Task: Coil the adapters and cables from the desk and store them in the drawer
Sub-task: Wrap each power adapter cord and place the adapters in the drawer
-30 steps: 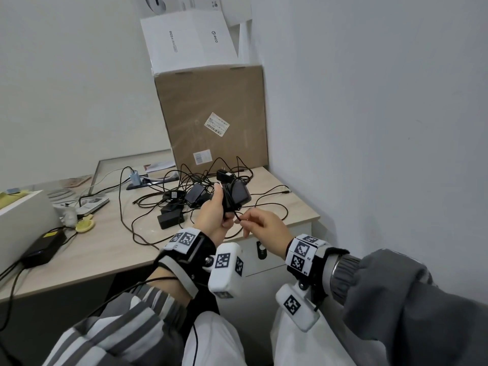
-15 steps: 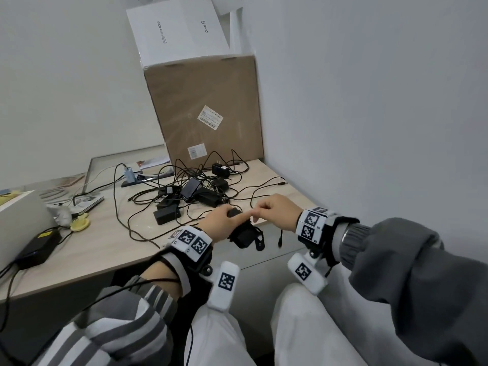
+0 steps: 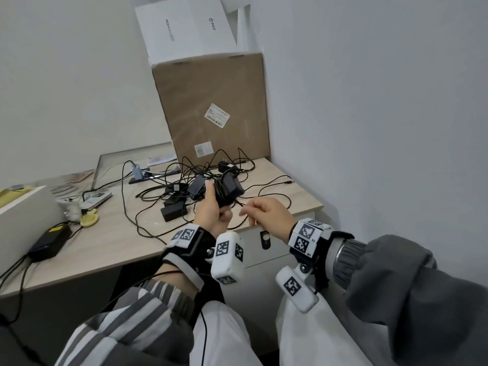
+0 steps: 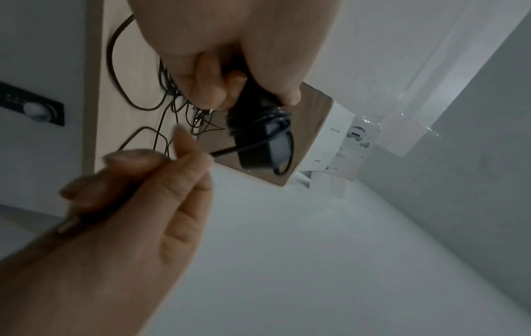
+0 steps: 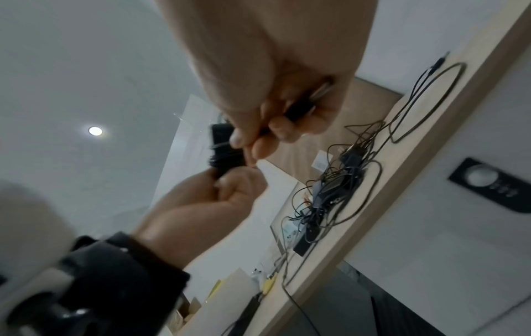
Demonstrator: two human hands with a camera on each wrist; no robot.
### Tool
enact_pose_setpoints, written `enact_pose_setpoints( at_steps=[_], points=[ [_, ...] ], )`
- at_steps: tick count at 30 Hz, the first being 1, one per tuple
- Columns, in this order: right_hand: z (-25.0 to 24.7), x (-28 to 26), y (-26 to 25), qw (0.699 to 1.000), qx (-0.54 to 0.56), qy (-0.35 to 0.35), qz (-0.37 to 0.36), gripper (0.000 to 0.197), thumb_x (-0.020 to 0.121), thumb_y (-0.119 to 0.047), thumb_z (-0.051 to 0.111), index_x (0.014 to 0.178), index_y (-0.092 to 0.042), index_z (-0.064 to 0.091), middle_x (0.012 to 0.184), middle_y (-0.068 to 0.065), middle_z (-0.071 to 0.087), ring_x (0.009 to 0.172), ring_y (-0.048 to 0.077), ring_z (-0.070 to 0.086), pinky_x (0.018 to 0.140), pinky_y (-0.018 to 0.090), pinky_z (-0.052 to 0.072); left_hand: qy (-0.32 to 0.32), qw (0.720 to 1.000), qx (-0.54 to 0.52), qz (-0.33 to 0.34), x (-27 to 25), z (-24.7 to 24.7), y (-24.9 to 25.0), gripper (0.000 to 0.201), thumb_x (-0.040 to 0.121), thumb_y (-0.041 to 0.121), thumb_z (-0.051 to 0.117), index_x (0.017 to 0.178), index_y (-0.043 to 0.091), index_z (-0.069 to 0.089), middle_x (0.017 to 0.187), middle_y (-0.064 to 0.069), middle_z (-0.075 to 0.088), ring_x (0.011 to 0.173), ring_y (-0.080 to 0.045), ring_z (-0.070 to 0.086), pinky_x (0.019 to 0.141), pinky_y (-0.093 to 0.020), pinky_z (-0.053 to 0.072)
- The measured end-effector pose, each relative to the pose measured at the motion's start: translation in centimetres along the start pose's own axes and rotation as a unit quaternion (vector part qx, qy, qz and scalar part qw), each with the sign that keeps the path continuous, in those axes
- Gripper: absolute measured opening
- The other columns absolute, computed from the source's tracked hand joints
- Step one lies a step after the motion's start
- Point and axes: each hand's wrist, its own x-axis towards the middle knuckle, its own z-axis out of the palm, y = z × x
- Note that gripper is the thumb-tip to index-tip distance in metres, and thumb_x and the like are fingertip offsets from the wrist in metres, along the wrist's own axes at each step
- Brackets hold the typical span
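My left hand [image 3: 211,207] grips a black adapter [image 3: 229,188] with its thin cable wound round the body, held up above the desk's front edge. In the left wrist view the same adapter [image 4: 258,138] sticks out below my curled fingers. My right hand [image 3: 264,215] pinches the loose end of that cable [image 3: 239,203] just right of the adapter; the plug end [image 5: 304,106] lies inside its curled fingers. Several more black adapters and tangled cables [image 3: 184,191] lie on the wooden desk [image 3: 105,239]. The white drawer front [image 3: 274,247] below the desk edge is closed.
A big cardboard box [image 3: 211,107] with a white box [image 3: 184,27] on top stands at the desk's back right corner. A laptop power brick [image 3: 50,241], a yellow item [image 3: 89,220] and papers lie to the left. The wall is close on the right.
Both hands have come back up from below the desk edge to above it, with the adapter still in my left hand. My right hand has pulled away to the right with the cable end.
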Motion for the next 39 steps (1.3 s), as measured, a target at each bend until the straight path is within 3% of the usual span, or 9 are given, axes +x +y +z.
enact_pose_setpoints(
  at_steps=[4,7,10,15,21,25,29,35,39],
  points=[
    [-1.9,-0.6,0.8,0.996,-0.023,-0.069,0.047,0.031,0.092,-0.024,0.06,0.063,-0.016,0.062,0.053,0.0,0.049,0.042,0.007,0.038,0.045,0.016,0.031,-0.158,0.974,0.152,-0.054,-1.5,0.2,0.9,0.042,0.094,0.055,0.045,0.086,0.015,0.054,0.061,-0.001,0.038,0.036,-0.005,0.025,0.032,-0.015,0.016],
    [-3.4,-0.1,0.7,0.964,-0.227,-0.138,0.027,0.035,0.085,-0.017,0.066,0.052,-0.025,0.055,0.044,-0.012,0.051,0.044,0.001,0.046,0.051,0.014,0.031,-0.232,0.896,0.373,-0.06,-3.2,0.5,1.1,0.039,0.095,0.051,0.046,0.095,0.013,0.054,0.062,-0.003,0.04,0.042,-0.009,0.026,0.037,-0.018,0.014],
    [-3.6,0.3,0.5,0.935,-0.287,-0.206,0.035,0.019,0.084,-0.017,0.062,0.071,-0.003,0.063,0.06,-0.003,0.057,0.058,0.009,0.049,0.058,0.023,0.039,-0.233,0.833,0.499,-0.044,-3.8,1.1,1.2,0.036,0.095,0.048,0.049,0.099,0.013,0.055,0.063,-0.003,0.039,0.049,-0.012,0.029,0.04,-0.02,0.017],
    [-4.0,1.0,0.5,0.93,-0.266,-0.241,0.082,0.019,0.089,-0.009,0.054,0.075,0.001,0.062,0.063,0.006,0.059,0.054,0.012,0.049,0.053,0.02,0.039,-0.201,0.784,0.587,-0.032,-3.6,1.6,0.9,0.039,0.092,0.053,0.053,0.095,0.014,0.056,0.065,-0.001,0.043,0.053,-0.012,0.036,0.043,-0.019,0.025],
    [-3.4,0.4,1.5,0.959,-0.063,-0.215,0.173,0.014,0.088,0.007,0.053,0.089,0.0,0.066,0.075,0.009,0.062,0.059,0.009,0.059,0.056,0.018,0.05,-0.183,0.785,0.591,-0.044,-3.3,1.5,0.4,0.037,0.092,0.052,0.053,0.088,0.015,0.051,0.062,-0.001,0.041,0.048,-0.011,0.034,0.041,-0.019,0.025],
    [-3.8,0.2,1.7,0.955,0.06,-0.215,0.198,0.024,0.088,0.014,0.048,0.103,0.005,0.064,0.086,0.007,0.067,0.077,0.014,0.065,0.077,0.023,0.056,-0.172,0.798,0.575,-0.047,-2.9,0.9,0.2,0.037,0.09,0.052,0.057,0.089,0.015,0.052,0.062,0.001,0.04,0.047,-0.01,0.032,0.04,-0.018,0.023],
    [-3.5,-0.3,1.2,0.951,0.13,-0.184,0.214,0.029,0.093,0.008,0.039,0.106,-0.003,0.064,0.091,0.009,0.064,0.076,0.011,0.063,0.075,0.02,0.055,-0.135,0.811,0.569,-0.021,-2.5,0.6,0.1,0.036,0.087,0.053,0.061,0.086,0.018,0.056,0.062,0.001,0.042,0.049,-0.012,0.035,0.04,-0.018,0.025],
    [-2.4,-0.7,0.4,0.944,0.212,-0.134,0.214,0.029,0.097,-0.002,0.039,0.119,0.004,0.057,0.097,0.012,0.062,0.077,0.013,0.061,0.069,0.021,0.051,-0.041,0.885,0.463,0.019,-1.6,0.1,-0.5,0.039,0.077,0.05,0.074,0.084,0.015,0.057,0.072,-0.001,0.052,0.064,-0.014,0.048,0.05,-0.023,0.034],
    [-1.6,-0.8,0.6,0.936,0.262,-0.104,0.212,0.023,0.095,-0.004,0.047,0.114,0.005,0.058,0.093,0.015,0.061,0.076,0.016,0.06,0.07,0.024,0.049,-0.033,0.894,0.441,0.072,-1.5,0.0,-0.8,0.035,0.077,0.038,0.078,0.083,0.012,0.056,0.066,0.003,0.049,0.057,-0.008,0.044,0.039,-0.01,0.031]
  ],
)
